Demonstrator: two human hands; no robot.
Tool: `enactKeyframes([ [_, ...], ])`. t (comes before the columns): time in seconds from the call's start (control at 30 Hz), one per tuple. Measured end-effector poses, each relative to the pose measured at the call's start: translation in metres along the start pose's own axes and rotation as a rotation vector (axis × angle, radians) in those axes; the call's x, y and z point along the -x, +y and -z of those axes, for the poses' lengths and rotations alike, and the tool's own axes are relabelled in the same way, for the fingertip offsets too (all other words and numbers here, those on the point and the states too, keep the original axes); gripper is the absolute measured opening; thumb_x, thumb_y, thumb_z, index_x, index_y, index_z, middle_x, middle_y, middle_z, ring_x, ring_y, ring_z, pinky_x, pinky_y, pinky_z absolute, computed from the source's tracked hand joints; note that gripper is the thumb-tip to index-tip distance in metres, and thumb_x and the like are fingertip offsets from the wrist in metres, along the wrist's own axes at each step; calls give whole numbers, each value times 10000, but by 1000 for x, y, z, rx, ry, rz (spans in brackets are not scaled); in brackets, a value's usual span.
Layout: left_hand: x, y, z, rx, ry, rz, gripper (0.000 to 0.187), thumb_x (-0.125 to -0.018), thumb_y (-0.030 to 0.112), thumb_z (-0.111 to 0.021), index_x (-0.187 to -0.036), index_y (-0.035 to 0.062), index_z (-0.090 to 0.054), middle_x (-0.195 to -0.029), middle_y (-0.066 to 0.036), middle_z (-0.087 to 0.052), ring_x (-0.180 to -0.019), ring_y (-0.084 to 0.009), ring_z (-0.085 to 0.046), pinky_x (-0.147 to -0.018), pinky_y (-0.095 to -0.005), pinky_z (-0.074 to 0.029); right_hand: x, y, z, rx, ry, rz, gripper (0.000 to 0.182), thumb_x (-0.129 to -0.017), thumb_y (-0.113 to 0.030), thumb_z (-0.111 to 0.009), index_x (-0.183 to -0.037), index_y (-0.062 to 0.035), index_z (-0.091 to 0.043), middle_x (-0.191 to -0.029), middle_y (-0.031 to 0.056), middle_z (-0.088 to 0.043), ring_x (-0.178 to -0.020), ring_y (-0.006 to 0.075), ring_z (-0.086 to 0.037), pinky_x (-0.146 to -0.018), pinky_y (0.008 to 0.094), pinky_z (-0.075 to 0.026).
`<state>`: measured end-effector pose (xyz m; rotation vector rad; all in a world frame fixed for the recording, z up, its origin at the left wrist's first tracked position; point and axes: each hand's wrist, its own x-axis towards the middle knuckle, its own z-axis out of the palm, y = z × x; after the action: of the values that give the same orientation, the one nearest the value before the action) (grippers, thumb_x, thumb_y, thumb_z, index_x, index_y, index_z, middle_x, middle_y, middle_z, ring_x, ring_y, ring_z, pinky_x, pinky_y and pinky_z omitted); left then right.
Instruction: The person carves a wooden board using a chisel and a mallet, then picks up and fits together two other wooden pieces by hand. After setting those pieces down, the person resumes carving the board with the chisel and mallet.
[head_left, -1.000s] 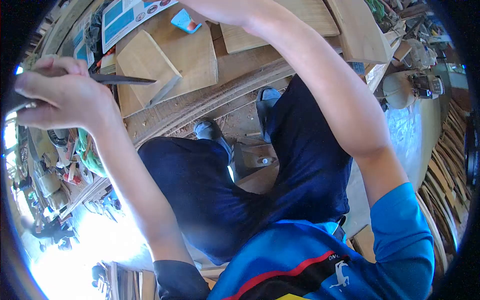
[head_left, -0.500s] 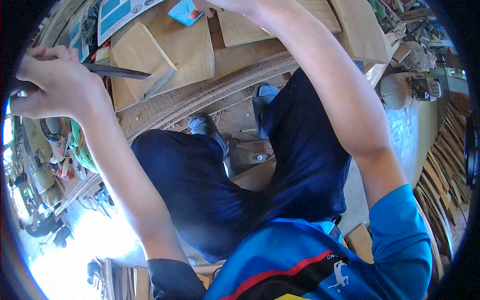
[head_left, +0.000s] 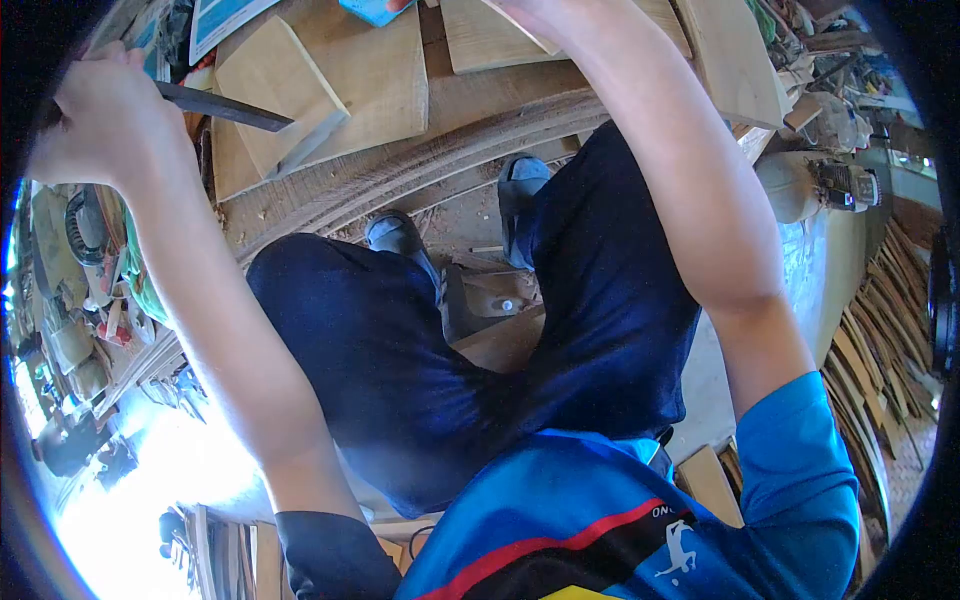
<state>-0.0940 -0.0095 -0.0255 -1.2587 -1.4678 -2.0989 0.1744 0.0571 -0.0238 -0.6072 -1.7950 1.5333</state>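
Observation:
My left hand (head_left: 115, 115), at the upper left, is closed around a dark, flat metal bar (head_left: 225, 106); its grip end is hidden. The bar's tip points right, over a pale, angled wood piece (head_left: 275, 95). That piece rests on a wider flat board (head_left: 385, 95). At the top edge my right hand (head_left: 540, 12) is mostly cut off, and its grip is out of sight. A fingertip touches a light blue object (head_left: 375, 9), itself partly cropped. Below the right hand shows the narrow edge of a pale wood piece (head_left: 522, 28).
A rough wooden bench (head_left: 400, 165) curves before my knees, with another board (head_left: 735, 70) at its right. A printed sheet (head_left: 215, 25) lies upper left. Clutter (head_left: 75, 270) fills the left side; a small engine (head_left: 845, 187) and stacked wood strips (head_left: 880, 330) stand right.
The view has shifted slightly, so the bench sits higher in the frame. My left hand and the metal bar have moved a little. More of my right hand is cut off at the top.

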Motion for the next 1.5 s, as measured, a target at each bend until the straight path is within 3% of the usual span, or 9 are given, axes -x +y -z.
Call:
enactKeyframes([
  [0.17, 4, -11, 0, 151, 90, 198, 332, -988, 135, -372, -1049, -191, -365, -1052, -326, -610, -973, -390, -697, -919, -418, -599, 10, -15, 5, 1, -56, -16, 330, -925, -315, -638, -1037, -4, -648, -758, 52, -609, -564, 133, -567, -514, 315, -443],
  [0.4, -55, -109, 58, 206, -153, 263, 794, -955, 494, -221, -1166, -261, -347, -1253, -377, -543, -1233, -430, -572, -1141, -459, -422, 7, -22, -4, 79, 6, -104, 325, -927, -312, -633, -1009, 3, -641, -683, 46, -583, -538, 139, -559, -502, 324, -435],
  [0.5, -59, -113, 57, 235, -117, 258, 725, -960, 451, -285, -1152, -242, -375, -1190, -368, -565, -1147, -430, -609, -1075, -466, -472, 8, -22, -4, 73, 10, -106, 337, -929, -315, -636, -1011, 12, -650, -670, 44, -579, -533, 142, -560, -500, 324, -434],
  [0.63, -4, -7, -5, -163, 147, 97, 448, -973, 247, -460, -1082, -187, -432, -1001, -335, -618, -889, -420, -706, -869, -473, -615, 5, 0, 5, -9, -60, 55, 353, -932, -317, -643, -1019, 24, -665, -663, 42, -578, -536, 142, -567, -500, 324, -434],
  [0.7, -34, -51, 24, 3, 46, 70, 328, -937, 119, -502, -1028, -186, -422, -917, -311, -616, -776, -399, -709, -776, -468, -640, 1, 6, 5, -25, -65, 74, 357, -934, -316, -645, -1023, 29, -670, -665, 43, -583, -539, 141, -570, -502, 323, -436],
  [0.87, 12, 18, -14, -7, 125, 182, 577, -973, 376, -388, -1112, -163, -540, -1044, -322, -648, -974, -366, -671, -926, -423, -524, -6, 2, -1, 43, -13, -50, 371, -934, -319, -650, -1049, 32, -672, -703, 54, -610, -556, 138, -580, -512, 319, -445],
  [0.97, 15, 22, -18, -114, 105, 106, 473, -968, 305, -433, -1057, -151, -515, -1009, -304, -631, -890, -375, -682, -865, -445, -568, -5, 6, -1, 17, -10, 3, 374, -931, -318, -652, -1060, 32, -671, -727, 58, -621, -566, 140, -585, -518, 319, -449],
  [1.3, 11, 12, -3, 125, -104, 392, 700, -918, 520, -356, -1249, -86, -474, -1408, -257, -438, -1465, -361, -319, -1198, -432, -287, -1, 1, 2, 22, -26, -15, 370, -919, -318, -654, -1044, 30, -676, -719, 56, -615, -574, 147, -592, -530, 325, -454],
  [1.5, -35, -78, 39, 265, -154, 441, 734, -922, 532, -369, -1319, -79, -457, -1456, -245, -417, -1467, -367, -318, -1185, -402, -299, 2, -7, 0, 45, -13, -26, 385, -921, -320, -646, -1065, 36, -671, -802, 84, -660, -586, 156, -601, -542, 330, -468],
])
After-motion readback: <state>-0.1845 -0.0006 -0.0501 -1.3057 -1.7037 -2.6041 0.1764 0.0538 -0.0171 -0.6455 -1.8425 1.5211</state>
